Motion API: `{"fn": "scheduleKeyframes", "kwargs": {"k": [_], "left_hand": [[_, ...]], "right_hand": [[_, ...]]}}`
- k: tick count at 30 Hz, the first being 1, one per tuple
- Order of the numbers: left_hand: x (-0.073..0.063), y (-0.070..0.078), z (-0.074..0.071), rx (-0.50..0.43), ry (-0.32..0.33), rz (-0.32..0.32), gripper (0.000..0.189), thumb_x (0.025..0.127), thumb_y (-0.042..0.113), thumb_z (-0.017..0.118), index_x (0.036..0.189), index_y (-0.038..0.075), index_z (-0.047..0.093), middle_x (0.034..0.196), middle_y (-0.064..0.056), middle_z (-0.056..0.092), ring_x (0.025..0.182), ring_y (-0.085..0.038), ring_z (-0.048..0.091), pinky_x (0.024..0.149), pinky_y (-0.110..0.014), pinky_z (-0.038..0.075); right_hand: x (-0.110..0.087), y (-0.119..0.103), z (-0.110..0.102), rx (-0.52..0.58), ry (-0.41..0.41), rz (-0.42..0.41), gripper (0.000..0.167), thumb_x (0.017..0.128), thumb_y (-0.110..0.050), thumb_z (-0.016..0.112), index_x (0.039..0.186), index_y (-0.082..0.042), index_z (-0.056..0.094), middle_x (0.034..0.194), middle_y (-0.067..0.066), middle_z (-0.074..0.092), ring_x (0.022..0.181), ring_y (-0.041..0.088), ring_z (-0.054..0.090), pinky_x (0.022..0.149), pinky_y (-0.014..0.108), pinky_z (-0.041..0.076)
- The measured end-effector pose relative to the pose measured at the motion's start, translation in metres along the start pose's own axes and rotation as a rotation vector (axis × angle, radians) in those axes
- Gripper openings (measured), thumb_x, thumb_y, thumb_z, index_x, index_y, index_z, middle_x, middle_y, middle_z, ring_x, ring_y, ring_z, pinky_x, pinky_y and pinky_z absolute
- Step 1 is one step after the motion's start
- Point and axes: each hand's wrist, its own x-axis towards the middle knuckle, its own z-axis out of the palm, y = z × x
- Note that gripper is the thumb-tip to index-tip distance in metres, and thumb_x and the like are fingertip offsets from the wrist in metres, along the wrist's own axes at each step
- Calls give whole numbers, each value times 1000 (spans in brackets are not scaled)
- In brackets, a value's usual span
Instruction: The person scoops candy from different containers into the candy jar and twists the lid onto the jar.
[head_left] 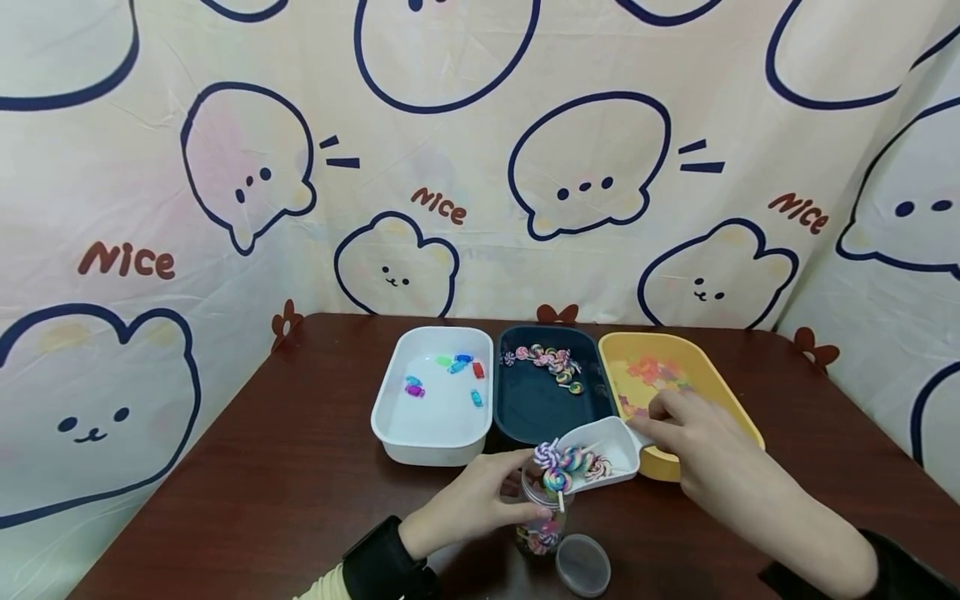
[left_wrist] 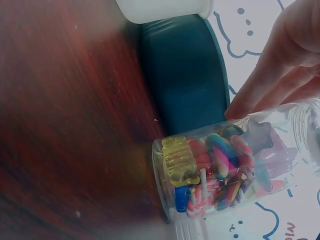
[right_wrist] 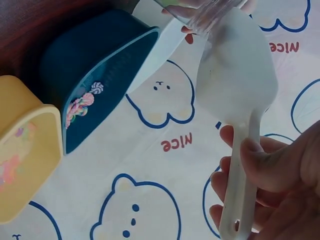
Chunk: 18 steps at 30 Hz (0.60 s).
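The white scoop [head_left: 600,450] sits just right of the clear jar [head_left: 542,517], near the front edge of the table [head_left: 285,467], its bowl loaded with swirl lollipop charms [head_left: 564,463] and its lip tipped over the jar's open mouth. Its long axis runs from the jar on the left up to the right, with the handle ending in the right hand [head_left: 701,450], whose fingers curl round that handle, as the right wrist view shows plainly. The left hand [head_left: 468,504] wraps the jar from the left, steadying it upright; it is the nearer hand to the jar, already part full of charms. A loose lid [head_left: 582,564] lies just near-right of the jar. Beyond stand the white tray [head_left: 435,446], dark blue tray [head_left: 517,408] and yellow tray [head_left: 731,400]
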Motion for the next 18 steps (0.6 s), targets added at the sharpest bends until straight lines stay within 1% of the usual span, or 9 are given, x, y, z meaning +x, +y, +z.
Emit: {"fn": "scheduleKeyframes", "kwargs": {"k": [3,6,11,18], "left_hand": [[0,0,0,-3,-1,-2,51,95,19,75,142,8,58,130,-10,69,107,-5,66,91,-19,57],[0,0,0,9,1,-1,51,95,19,75,142,7,58,131,-11,68,110,-6,66,92,-19,57],[0,1,0,21,4,-7,53,94,19,75,143,6,57,133,-12,68,112,-9,66,93,-21,57],[0,1,0,1,6,-10,52,94,18,75,142,6,58,133,-15,67,112,-12,67,92,-26,59]], "right_hand": [[1,-2,-1,-27,4,-2,43,69,14,83,103,-12,82,90,-1,58,81,14,49,65,29,47],[1,-4,-1,-46,-9,11,43,68,12,86,103,-13,82,90,-1,58,83,15,50,65,30,46],[2,-6,-3,-66,-20,18,44,68,11,87,103,-15,81,91,-1,59,85,16,52,66,32,47],[2,-7,-4,-78,-18,15,46,65,11,89,102,-15,81,91,-1,58,85,17,52,67,32,48]]}}
